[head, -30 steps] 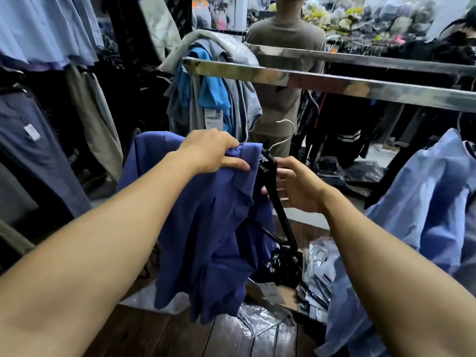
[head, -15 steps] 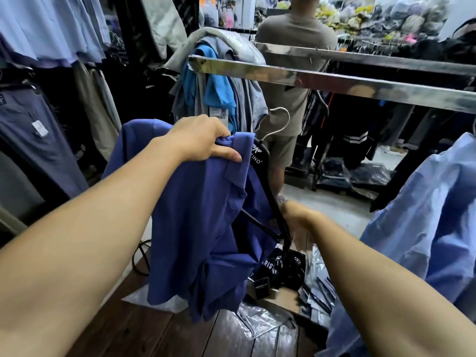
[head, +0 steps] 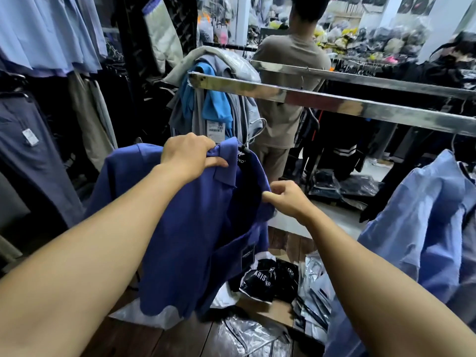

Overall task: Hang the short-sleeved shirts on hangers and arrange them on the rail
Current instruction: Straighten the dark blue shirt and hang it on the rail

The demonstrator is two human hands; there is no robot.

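Light is dim and cool up close and brighter in the far room. The steel rail (head: 334, 100) carries patchy glare. Wide-angle bending curves the edges, and distant stock looks soft and slightly blurred.

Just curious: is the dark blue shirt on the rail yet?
Not on it: the left hand and right hand hold the shirt below the rail.

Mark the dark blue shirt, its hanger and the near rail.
dark blue shirt (head: 180, 240): head view, front panel below the collar.
hanger (head: 242, 156): head view, black neck above the collar.
near rail (head: 334, 103): head view, chrome front face, mid-span.
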